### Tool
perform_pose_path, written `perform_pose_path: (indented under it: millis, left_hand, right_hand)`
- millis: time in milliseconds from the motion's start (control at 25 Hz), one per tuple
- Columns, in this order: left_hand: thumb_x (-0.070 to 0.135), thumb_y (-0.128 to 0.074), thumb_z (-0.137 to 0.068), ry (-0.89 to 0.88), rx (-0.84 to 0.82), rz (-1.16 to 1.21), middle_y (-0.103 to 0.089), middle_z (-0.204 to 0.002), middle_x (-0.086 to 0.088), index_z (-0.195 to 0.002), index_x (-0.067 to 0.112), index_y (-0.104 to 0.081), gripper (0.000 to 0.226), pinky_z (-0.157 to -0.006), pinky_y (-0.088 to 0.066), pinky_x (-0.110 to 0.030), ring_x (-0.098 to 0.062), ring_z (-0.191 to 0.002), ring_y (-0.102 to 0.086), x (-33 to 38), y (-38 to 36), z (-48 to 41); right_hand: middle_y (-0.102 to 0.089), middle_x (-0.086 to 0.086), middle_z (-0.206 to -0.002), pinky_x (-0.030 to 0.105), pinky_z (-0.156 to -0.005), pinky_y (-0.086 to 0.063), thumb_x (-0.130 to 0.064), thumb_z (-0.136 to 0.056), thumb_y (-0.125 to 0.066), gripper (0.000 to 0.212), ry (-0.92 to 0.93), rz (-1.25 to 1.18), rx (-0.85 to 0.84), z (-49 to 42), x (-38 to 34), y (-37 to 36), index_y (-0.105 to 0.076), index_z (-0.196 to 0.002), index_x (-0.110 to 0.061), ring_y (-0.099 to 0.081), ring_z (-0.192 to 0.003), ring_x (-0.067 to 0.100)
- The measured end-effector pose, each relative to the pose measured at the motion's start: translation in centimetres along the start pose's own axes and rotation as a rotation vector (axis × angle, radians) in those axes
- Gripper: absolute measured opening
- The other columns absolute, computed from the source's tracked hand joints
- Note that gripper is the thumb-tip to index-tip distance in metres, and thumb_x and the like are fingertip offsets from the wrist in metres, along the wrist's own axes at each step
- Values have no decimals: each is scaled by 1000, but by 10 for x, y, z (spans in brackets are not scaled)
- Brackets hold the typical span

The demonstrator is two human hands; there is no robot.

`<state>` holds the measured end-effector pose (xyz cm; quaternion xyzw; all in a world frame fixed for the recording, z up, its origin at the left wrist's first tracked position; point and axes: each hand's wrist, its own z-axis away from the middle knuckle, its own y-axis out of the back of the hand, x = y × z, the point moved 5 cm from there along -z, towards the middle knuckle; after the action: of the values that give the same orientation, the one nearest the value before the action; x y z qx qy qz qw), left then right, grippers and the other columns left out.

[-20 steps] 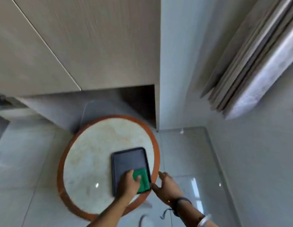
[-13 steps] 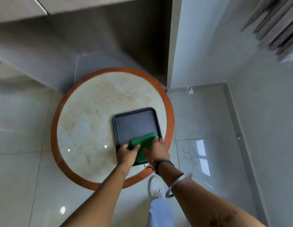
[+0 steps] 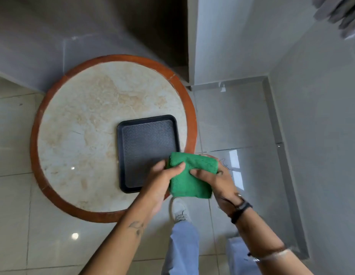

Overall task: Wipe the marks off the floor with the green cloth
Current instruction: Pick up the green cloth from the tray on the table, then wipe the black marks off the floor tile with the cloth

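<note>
The green cloth, folded thick, hangs in the air over the near right rim of the round table. Both hands grip it: my left hand pinches its left edge, my right hand holds its right side with the fingers over the front. Thin dark scribble marks show on the glossy floor tile just right of the cloth, partly hidden behind my right hand. The dark tray on the table lies bare.
A round marble-topped table with an orange-brown rim stands on the pale tiled floor. Behind it are a cabinet recess and a white wall column. A grey wall runs along the right. My shoe stands beside the table.
The cloth has been lifted off the tray and drawn toward me and to the right, now held in both hands. The view has tilted down to the floor.
</note>
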<state>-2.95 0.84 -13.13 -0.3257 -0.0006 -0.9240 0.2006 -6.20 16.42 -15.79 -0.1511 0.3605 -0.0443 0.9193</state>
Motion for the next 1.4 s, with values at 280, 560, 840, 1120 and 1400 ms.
perform_pose_path:
  millis: [280, 560, 840, 1120, 1400]
  left_hand:
    - [28, -75, -83, 97, 84, -444, -71, -97, -19, -99, -2, -63, 37, -80, -53, -43, -26, -85, -64, -167, -103, -113]
    - [59, -65, -79, -96, 37, -1545, -26, -158, -17, -152, 8, -20, 100, -119, -24, -43, -32, -144, -29, -321, -53, -323]
    - [59, -83, -58, -71, -73, -1882, 18, -161, -23, -153, 5, 10, 143, -123, -4, -50, -36, -151, 10, -388, -41, -410]
    - [56, -85, -58, -7, -67, -1896, 23, -159, -25, -152, 4, 16, 148, -123, -5, -49, -38, -150, 15, -391, -42, -414]
    - [53, -86, -56, -24, -112, -1940, 25, -160, -22, -152, 9, 18, 148, -124, -1, -47, -35, -150, 16, -389, -33, -417]
  right_hand:
    - [-76, 19, -101, 39, -69, -62, 8, -73, -72, 36, -231, 100, 256, -46, 98, 208, -69, -108, -1, -73, -85, 34]
    - [-71, 24, -98, 43, -64, -52, 6, -74, -57, 46, 254, 1173, 765, -202, 215, 336, -61, -118, -7, -65, -79, 44]
    - [-19, 4, -163, 63, -116, -7, -66, -87, -33, 87, 181, 1726, 98, -239, 395, 322, -15, -154, -13, -20, -147, 29]
    - [0, -1, -165, 65, -114, 2, -76, -84, -16, 92, -180, 1492, 540, -283, 343, 354, -6, -154, -17, 3, -151, 26]
    - [-39, -1, -155, 65, -115, -4, -68, -83, -34, 80, 185, 1890, 39, -230, 382, 344, -43, -145, -19, -25, -147, 25]
